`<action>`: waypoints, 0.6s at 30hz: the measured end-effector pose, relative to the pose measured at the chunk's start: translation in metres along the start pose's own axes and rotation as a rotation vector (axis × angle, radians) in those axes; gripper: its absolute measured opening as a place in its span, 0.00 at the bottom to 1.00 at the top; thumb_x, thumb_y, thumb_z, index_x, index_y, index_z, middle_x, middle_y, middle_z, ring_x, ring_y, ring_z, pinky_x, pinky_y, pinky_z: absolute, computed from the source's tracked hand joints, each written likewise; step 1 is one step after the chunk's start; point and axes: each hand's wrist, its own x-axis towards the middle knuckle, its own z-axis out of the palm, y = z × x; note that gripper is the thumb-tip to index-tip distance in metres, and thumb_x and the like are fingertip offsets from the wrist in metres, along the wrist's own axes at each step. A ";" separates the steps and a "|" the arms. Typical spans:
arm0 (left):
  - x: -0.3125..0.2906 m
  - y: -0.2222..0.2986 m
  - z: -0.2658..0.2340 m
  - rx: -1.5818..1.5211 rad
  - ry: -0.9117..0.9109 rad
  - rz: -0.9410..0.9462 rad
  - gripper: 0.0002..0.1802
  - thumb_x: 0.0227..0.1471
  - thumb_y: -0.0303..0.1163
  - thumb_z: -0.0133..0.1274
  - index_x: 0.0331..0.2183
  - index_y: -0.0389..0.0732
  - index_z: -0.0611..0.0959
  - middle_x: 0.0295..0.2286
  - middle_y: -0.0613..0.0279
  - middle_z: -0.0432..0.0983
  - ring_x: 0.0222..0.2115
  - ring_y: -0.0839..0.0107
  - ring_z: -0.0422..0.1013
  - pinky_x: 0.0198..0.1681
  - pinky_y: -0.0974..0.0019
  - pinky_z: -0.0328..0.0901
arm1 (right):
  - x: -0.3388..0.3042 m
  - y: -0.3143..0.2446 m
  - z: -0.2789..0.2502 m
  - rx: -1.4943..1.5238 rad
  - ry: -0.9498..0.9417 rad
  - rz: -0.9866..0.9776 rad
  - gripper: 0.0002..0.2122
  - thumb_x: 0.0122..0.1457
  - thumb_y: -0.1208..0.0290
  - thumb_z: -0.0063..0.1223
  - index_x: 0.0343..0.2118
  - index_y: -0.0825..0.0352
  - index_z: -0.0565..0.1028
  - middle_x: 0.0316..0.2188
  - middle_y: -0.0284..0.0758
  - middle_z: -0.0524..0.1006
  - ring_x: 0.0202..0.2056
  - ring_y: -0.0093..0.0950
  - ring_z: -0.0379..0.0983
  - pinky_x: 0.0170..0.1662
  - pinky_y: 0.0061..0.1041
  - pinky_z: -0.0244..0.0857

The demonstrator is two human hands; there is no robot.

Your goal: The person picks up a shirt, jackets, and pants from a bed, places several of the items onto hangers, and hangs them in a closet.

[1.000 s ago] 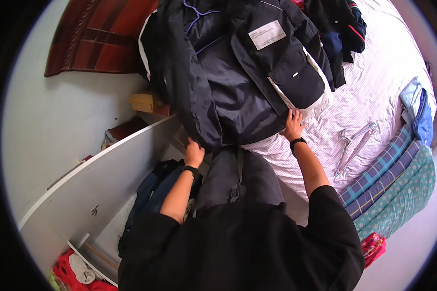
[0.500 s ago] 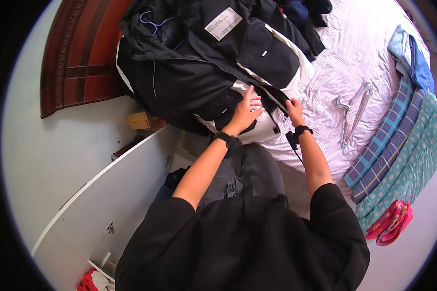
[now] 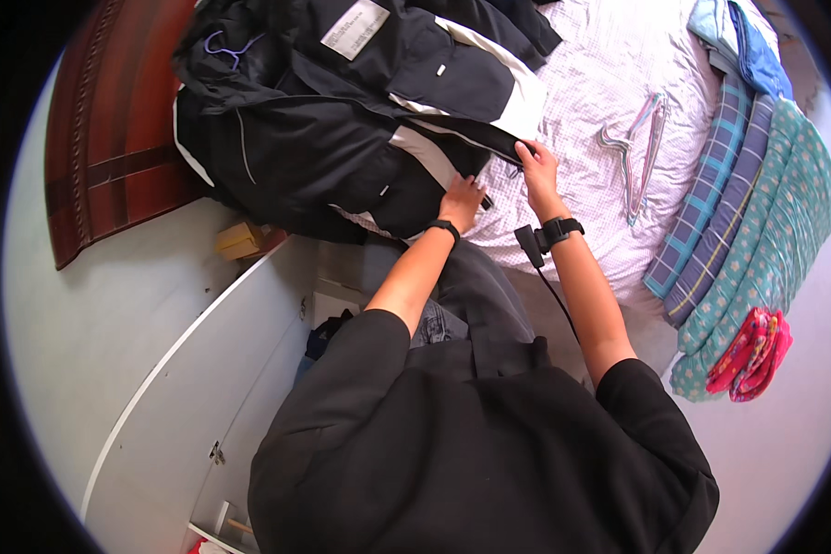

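Note:
A black and white jacket [image 3: 314,148] lies spread over the bed, with a purple hanger [image 3: 231,48] at its collar and a pale printed label on its lining. My right hand [image 3: 541,175] pinches the lower corner of its far front edge between thumb and fingers, by the zipper. My left hand [image 3: 463,203] is closed on the bottom of the near front panel, beside the white stripe; its fingertips are partly hidden by cloth. A small gap separates the two hands. Both wrists wear black straps, and a cable hangs from the right one.
Right of the jacket, several hangers [image 3: 632,157] rest on the patterned bedsheet [image 3: 586,92]. Folded bedding [image 3: 757,212] and a red patterned cloth [image 3: 750,355] line the right side. A dark wooden headboard [image 3: 111,138] and white cabinet panel [image 3: 194,369] stand at left.
My left hand has gone from spread fingers on the jacket to closing on its lower edge, nearer the right hand. The right hand keeps its pinch. The whole view has shifted.

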 end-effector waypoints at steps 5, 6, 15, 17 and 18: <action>-0.007 -0.018 0.056 0.100 0.189 -0.038 0.17 0.38 0.42 0.62 0.31 0.42 0.85 0.36 0.60 0.74 0.44 0.63 0.67 0.59 0.53 0.52 | -0.030 -0.036 0.007 0.532 -0.157 0.488 0.08 0.60 0.70 0.55 0.36 0.71 0.77 0.32 0.34 0.77 0.32 0.23 0.74 0.35 0.19 0.68; -0.012 -0.018 0.059 0.101 0.137 -0.005 0.15 0.38 0.42 0.62 0.29 0.43 0.85 0.36 0.60 0.75 0.43 0.63 0.67 0.55 0.54 0.54 | -0.030 -0.041 0.004 0.530 -0.161 0.482 0.08 0.60 0.70 0.55 0.36 0.71 0.77 0.32 0.34 0.77 0.32 0.23 0.74 0.35 0.19 0.68; -0.118 -0.020 -0.101 -0.566 0.298 -0.054 0.34 0.30 0.63 0.64 0.23 0.37 0.85 0.23 0.52 0.79 0.29 0.54 0.74 0.38 0.59 0.67 | -0.051 -0.103 -0.020 0.364 -0.403 0.464 0.10 0.59 0.64 0.56 0.36 0.66 0.75 0.26 0.32 0.79 0.21 0.22 0.75 0.25 0.17 0.67; -0.143 -0.018 -0.151 -0.587 0.228 -0.202 0.29 0.37 0.59 0.64 0.22 0.39 0.84 0.16 0.57 0.76 0.19 0.63 0.73 0.27 0.67 0.67 | -0.058 -0.123 -0.023 0.401 -0.476 0.492 0.09 0.59 0.65 0.55 0.35 0.66 0.74 0.25 0.32 0.78 0.21 0.21 0.73 0.25 0.16 0.66; -0.155 -0.012 -0.179 -0.762 0.249 -0.269 0.26 0.41 0.55 0.63 0.24 0.38 0.85 0.17 0.57 0.76 0.20 0.67 0.73 0.28 0.68 0.66 | -0.063 -0.128 -0.025 0.405 -0.490 0.483 0.09 0.59 0.65 0.55 0.35 0.66 0.74 0.25 0.32 0.78 0.21 0.21 0.73 0.25 0.16 0.66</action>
